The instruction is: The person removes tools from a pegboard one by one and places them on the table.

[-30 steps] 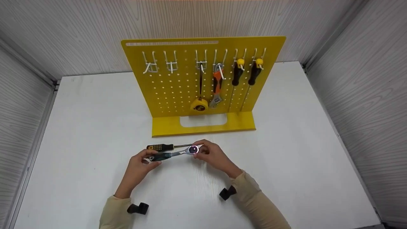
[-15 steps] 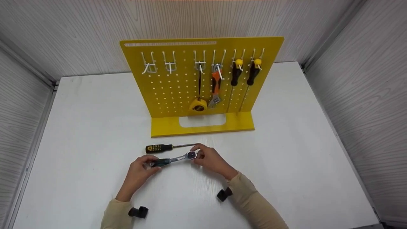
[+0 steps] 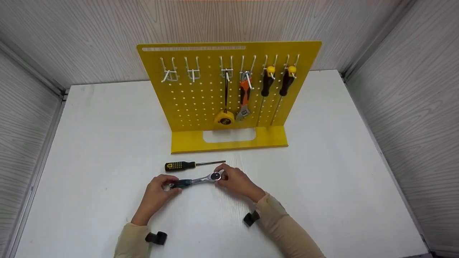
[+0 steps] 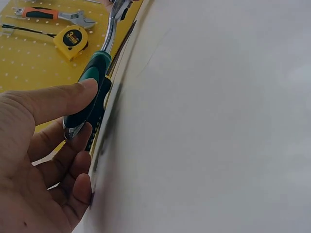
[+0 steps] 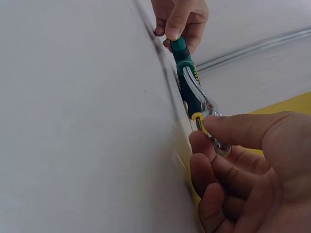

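Observation:
My left hand (image 3: 156, 195) pinches the dark green handle end of a ratchet wrench (image 3: 197, 181). At the other end, my right hand (image 3: 238, 181) pinches its round chrome head between thumb and fingers. In the left wrist view the thumb presses on the green grip (image 4: 92, 80); the right wrist view shows the head partly hidden by the right thumb and fingers. Just beyond the wrench, a black and yellow screwdriver (image 3: 181, 166) lies on the white table, its shaft pointing right.
Behind the tools stands a yellow pegboard (image 3: 193, 107) with white hooks. From it hang a yellow tape measure (image 3: 225, 117), an orange and black adjustable wrench (image 3: 245, 95) and two screwdrivers, a left one (image 3: 268, 83) and a right one (image 3: 287, 82). Two left hooks hold nothing.
Both hands have brought the ratchet wrench a little toward me, away from the screwdriver on the table. The screwdriver's shaft tip now shows, uncovered by the right hand.

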{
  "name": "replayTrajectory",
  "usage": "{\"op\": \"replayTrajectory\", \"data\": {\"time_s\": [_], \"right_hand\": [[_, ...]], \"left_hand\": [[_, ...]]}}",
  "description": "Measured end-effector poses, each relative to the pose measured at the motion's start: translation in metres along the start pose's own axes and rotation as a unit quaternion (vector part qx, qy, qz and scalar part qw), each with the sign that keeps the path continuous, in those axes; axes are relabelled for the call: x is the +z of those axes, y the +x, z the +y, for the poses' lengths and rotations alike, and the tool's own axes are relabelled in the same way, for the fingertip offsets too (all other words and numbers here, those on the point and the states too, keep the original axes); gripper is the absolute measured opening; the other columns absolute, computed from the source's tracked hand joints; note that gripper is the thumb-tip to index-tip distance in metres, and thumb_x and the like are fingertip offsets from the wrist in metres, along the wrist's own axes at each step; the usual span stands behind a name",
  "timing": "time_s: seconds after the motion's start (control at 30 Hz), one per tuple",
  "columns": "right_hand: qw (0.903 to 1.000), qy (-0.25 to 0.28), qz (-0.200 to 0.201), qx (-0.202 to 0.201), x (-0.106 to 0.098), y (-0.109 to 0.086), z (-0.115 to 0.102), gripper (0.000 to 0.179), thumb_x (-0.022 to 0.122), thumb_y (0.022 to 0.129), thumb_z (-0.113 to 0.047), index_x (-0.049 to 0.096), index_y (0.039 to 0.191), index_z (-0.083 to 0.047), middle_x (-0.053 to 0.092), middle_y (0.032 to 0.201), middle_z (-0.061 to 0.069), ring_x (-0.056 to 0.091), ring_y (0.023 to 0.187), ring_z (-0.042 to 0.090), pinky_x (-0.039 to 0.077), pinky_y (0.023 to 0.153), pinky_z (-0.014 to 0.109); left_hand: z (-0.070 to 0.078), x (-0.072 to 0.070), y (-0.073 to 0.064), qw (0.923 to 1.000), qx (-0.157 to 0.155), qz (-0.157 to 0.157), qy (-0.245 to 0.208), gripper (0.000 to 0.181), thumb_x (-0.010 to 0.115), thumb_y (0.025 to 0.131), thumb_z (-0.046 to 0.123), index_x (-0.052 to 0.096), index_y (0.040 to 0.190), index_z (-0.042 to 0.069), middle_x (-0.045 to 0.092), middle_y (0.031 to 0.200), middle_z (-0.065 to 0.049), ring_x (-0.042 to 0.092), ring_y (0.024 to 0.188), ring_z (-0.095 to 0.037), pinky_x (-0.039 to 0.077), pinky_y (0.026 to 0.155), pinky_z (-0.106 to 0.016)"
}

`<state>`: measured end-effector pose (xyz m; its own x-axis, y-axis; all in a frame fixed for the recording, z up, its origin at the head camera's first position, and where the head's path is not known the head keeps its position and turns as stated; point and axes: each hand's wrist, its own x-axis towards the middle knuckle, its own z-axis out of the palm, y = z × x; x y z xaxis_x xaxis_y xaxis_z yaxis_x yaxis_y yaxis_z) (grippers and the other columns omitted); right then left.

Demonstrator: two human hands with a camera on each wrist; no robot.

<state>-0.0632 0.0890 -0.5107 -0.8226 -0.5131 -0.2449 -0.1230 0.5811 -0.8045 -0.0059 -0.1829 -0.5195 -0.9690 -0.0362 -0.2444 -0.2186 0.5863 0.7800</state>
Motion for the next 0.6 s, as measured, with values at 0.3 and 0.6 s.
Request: {"op": "replayTrajectory", "data": {"time_s": [0.3, 0.6], "right_hand": [[0.9996, -0.027, -0.004, 0.007, 0.0019, 0.0026, 0.0002, 0.028, 0.068, 0.089, -0.012, 0.06, 0.116, -0.01, 0.064, 0.079, 0.001, 0.049, 0.066, 0.006, 0.04, 0.063, 0.021], [0.9984, -0.055, -0.005, 0.015, -0.0003, 0.0047, -0.0031, 0.027, 0.068, 0.089, -0.017, 0.062, 0.115, -0.012, 0.066, 0.082, 0.0, 0.052, 0.069, 0.007, 0.042, 0.065, 0.025]], "left_hand": [[-0.0055, 0.0005, 0.0029, 1.0, -0.002, -0.005, 0.0, 0.032, 0.076, 0.08, 0.011, 0.068, 0.111, 0.009, 0.065, 0.11, -0.009, 0.053, 0.1, -0.021, 0.041, 0.088, -0.035], [-0.0062, 0.0008, 0.0074, 0.9999, -0.006, -0.008, 0.003, 0.033, 0.074, 0.081, 0.012, 0.067, 0.113, 0.007, 0.064, 0.112, -0.011, 0.054, 0.105, -0.025, 0.041, 0.096, -0.042]]}}
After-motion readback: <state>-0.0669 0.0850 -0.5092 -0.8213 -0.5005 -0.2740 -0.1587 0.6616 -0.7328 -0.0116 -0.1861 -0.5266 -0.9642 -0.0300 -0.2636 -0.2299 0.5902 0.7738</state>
